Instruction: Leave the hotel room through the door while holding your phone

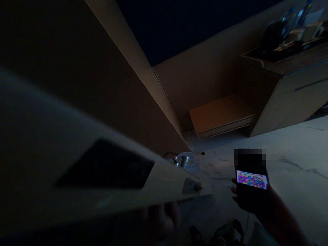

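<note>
A cluttered cabinet (287, 99) stands by the wall (205, 68).

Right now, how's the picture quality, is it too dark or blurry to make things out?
Head view: very dim overall, tilted and wide-angle bent. The phone in the right hand is the brightest spot, its screen glowing. The pale flat panel over the left hand is close and smeared out of focus. The cabinet top's clutter is murky; the marble floor catches faint light.
</note>
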